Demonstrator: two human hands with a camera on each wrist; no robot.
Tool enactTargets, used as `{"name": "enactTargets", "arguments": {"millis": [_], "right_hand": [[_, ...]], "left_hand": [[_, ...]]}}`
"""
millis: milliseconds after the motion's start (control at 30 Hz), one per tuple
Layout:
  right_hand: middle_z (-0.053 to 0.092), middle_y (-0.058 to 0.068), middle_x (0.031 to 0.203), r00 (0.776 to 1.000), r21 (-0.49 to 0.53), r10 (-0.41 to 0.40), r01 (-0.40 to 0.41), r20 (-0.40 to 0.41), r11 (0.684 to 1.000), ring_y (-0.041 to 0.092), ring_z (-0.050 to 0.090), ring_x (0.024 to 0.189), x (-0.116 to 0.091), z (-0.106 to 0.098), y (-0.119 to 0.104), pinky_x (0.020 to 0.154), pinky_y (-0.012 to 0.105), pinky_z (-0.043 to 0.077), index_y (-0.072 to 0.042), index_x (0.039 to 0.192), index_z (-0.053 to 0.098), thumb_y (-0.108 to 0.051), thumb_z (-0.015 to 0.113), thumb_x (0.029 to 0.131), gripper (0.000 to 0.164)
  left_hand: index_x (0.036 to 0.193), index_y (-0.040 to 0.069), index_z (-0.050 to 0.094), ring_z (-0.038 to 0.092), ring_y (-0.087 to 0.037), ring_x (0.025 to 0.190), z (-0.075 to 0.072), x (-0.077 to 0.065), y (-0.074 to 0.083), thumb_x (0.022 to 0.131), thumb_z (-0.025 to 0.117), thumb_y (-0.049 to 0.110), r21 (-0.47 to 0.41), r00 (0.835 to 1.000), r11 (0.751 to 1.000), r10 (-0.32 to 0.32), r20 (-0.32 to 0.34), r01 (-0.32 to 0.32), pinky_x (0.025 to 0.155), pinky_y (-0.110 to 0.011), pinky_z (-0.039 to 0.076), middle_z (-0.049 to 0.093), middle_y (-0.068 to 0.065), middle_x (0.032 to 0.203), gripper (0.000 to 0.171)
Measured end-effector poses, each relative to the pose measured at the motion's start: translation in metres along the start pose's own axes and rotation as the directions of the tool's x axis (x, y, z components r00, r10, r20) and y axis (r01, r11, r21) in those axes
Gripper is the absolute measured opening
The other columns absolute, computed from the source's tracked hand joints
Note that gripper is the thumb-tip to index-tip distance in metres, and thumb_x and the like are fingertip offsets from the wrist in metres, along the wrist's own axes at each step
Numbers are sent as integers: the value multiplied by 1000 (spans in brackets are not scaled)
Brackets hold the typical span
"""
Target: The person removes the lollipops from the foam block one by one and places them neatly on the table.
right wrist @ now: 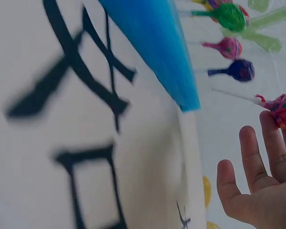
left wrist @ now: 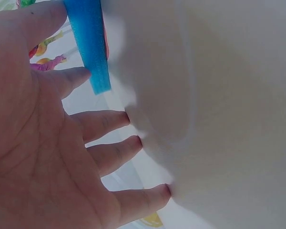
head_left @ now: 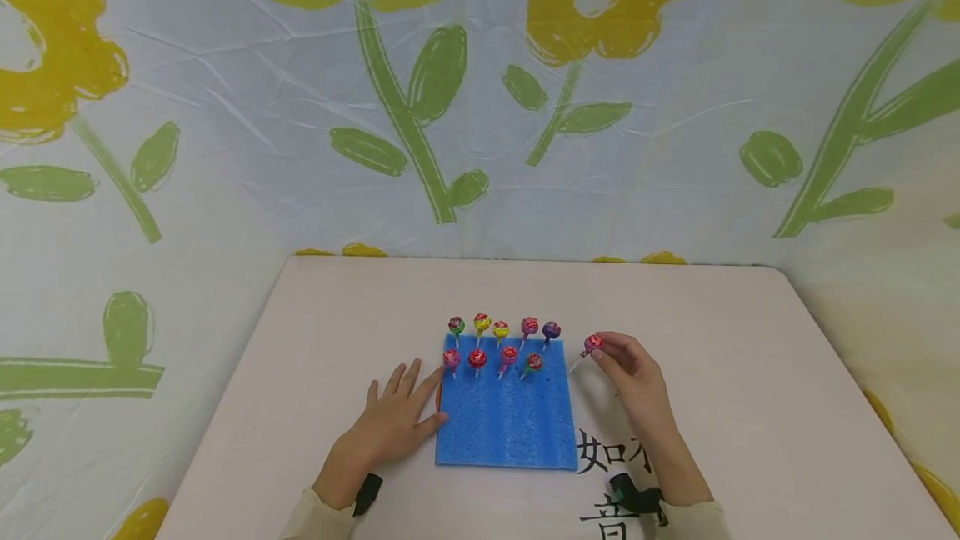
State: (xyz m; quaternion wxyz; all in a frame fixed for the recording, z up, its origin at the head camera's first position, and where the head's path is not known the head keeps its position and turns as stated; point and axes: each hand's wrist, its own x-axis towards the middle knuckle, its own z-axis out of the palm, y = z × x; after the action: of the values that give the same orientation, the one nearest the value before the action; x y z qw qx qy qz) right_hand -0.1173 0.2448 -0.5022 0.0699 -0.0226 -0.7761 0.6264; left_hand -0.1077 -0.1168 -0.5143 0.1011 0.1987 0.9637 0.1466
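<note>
A blue foam board (head_left: 506, 427) lies on the table with several wrapped lollipops standing in two rows along its far part. My left hand (head_left: 393, 423) is spread flat at the board's left edge; in the left wrist view its thumb and index finger (left wrist: 76, 78) touch the blue foam (left wrist: 88, 43). To the right of the board, my right hand (head_left: 637, 382) pinches a red-pink lollipop (head_left: 593, 343) by its candy head. Its white stick slants down toward the board. The right wrist view shows this lollipop (right wrist: 281, 109) beside a dark blue one (right wrist: 240, 70) that stands in the foam.
The pale table (head_left: 750, 373) carries black printed characters (head_left: 600, 450) right of the board. Behind it hangs a white cloth (head_left: 675, 182) with yellow flowers and green stems. A red-orange edge (left wrist: 105, 36) shows beneath the board's left side.
</note>
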Motion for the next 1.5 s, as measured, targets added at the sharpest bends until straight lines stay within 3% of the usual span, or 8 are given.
{"name": "enactTargets", "arguments": {"millis": [233,400,533,700,1000,1500], "right_hand": [[60,12,112,999,-15,27,-26,27,1000,20,57,101,19,-26,1,86,28,46,-11,124,53,-31,58,91,39],[62,10,110,998,-93,45,-42,36,995,22,59,98,38,-40,10,84,37,45,-12,125,54,-38,56,91,43],[63,10,109,996,-162,65,-54,58,985,25,59,98,52,-47,17,84,42,44,-12,125,54,-42,54,91,45],[63,13,110,988,-176,127,-109,90,978,31,60,98,66,-51,25,85,46,42,-11,124,53,-44,55,90,48],[62,15,110,975,-209,192,-165,113,964,30,60,91,79,-47,34,78,40,42,-12,121,56,-45,59,87,48],[60,12,110,967,-340,256,-235,17,911,27,56,89,84,-36,35,55,20,41,-11,117,58,-42,60,88,42]], "left_hand": [[146,28,25,15,-40,135,3,0,0,88,44,60,-3,1000,1000,-6,0,6,95,-70,13,21,-15,150,69],[147,28,24,14,-40,135,4,0,0,89,44,59,2,1000,1000,-12,8,12,96,-69,13,20,-15,150,69],[146,27,26,15,-41,134,3,0,1,89,46,58,-12,1000,1000,-5,8,5,95,-70,13,21,-16,149,68],[146,26,27,16,-41,134,3,-1,2,88,47,57,-17,1000,1000,0,10,0,95,-70,13,22,-16,149,68],[146,27,26,15,-40,135,2,1,2,88,45,58,-13,1000,1000,-13,22,13,95,-70,12,20,-15,149,69],[146,28,26,14,-40,135,0,0,2,88,46,57,-12,1000,1000,-17,8,17,95,-70,11,20,-15,149,68]]}}
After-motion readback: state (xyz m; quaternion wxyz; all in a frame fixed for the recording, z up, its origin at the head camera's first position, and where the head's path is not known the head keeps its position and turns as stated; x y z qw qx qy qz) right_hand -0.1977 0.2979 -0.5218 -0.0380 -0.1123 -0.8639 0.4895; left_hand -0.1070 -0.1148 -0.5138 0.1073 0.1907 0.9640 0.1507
